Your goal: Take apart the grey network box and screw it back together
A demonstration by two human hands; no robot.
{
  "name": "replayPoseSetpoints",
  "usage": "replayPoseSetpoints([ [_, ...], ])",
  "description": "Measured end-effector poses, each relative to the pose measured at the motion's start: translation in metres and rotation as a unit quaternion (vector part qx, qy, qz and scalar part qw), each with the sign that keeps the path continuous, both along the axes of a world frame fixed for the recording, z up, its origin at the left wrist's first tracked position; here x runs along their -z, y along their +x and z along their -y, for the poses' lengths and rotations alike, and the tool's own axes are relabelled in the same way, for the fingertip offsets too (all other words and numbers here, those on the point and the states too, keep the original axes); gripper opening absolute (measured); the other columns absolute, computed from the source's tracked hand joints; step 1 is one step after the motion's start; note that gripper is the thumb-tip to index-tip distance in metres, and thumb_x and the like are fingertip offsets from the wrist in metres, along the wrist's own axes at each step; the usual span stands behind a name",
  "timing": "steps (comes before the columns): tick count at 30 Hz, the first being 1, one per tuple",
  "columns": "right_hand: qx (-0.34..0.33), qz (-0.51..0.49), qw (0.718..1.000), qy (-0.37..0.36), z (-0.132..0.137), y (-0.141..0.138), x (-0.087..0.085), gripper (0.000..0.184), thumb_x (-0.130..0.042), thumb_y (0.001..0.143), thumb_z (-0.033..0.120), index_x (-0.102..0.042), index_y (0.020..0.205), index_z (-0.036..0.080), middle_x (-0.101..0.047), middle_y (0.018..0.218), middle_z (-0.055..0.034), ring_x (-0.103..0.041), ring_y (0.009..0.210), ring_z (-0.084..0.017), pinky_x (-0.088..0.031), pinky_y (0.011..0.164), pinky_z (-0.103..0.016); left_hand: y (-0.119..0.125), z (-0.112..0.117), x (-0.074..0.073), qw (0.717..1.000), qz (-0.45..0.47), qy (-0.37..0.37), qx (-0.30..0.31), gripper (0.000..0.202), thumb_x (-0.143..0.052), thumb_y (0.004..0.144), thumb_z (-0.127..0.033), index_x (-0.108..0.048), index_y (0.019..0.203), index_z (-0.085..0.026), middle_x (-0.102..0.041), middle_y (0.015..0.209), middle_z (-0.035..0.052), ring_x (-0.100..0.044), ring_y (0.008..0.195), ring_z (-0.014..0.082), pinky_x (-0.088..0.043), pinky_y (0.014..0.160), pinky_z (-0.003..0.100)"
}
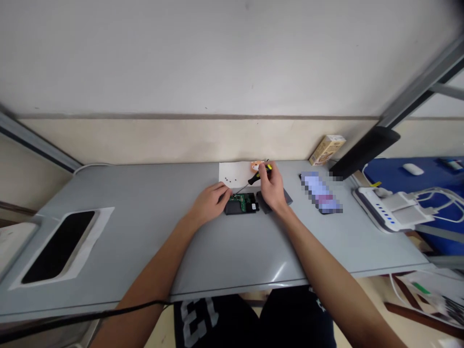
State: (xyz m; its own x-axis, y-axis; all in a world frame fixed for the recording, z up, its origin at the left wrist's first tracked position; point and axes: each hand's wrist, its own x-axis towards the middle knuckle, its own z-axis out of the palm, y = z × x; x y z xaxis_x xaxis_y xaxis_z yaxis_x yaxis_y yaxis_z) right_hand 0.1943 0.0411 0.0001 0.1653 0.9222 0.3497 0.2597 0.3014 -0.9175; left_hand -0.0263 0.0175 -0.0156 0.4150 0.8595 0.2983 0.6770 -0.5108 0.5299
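Observation:
My right hand is wrapped around a black-and-yellow screwdriver, its thin shaft slanting down to the left. The tip meets the upper left part of an opened electronic device with a green circuit board in a black case. My left hand has its fingers closed at the device's upper left corner, close to the tip; the exact hold is partly hidden. A dark flat cover lies partly under my right hand. Several tiny dark screws rest on white paper behind the device.
An orange-and-white trinket sits on the paper. To the right are a phone, a small carton, a black upright object and a white power strip. A black phone-like slab lies on paper at left. A cable crosses the front.

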Motion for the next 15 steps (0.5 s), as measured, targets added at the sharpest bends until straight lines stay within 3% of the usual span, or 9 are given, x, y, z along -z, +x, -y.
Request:
replayPoseSetpoints([
  [8,-0.020,0.025,0.999,0.014,0.003,-0.002,-0.003,0.037,-0.047,0.101,0.058,-0.059,0.102,0.023,-0.055,0.071,0.0035,-0.047,0.061,-0.014,-0.037,0.063,-0.029,-0.001,-0.001,0.002,1.000,0.007,0.000,0.006,0.036,-0.040,0.107,-0.036,-0.071,0.095,-0.021,-0.069,0.098,0.0059,-0.065,0.089,0.0205,-0.052,0.082,0.036],
  [15,-0.081,0.047,0.995,0.039,-0.002,-0.018,-0.017,0.032,-0.052,0.099,0.055,-0.055,0.100,0.024,-0.055,0.069,0.0037,-0.050,0.061,-0.014,-0.038,0.061,-0.028,-0.001,-0.003,0.005,1.000,0.020,-0.003,0.011,0.032,-0.043,0.107,-0.037,-0.069,0.096,-0.021,-0.069,0.099,0.0049,-0.065,0.091,0.0200,-0.051,0.085,0.034],
])
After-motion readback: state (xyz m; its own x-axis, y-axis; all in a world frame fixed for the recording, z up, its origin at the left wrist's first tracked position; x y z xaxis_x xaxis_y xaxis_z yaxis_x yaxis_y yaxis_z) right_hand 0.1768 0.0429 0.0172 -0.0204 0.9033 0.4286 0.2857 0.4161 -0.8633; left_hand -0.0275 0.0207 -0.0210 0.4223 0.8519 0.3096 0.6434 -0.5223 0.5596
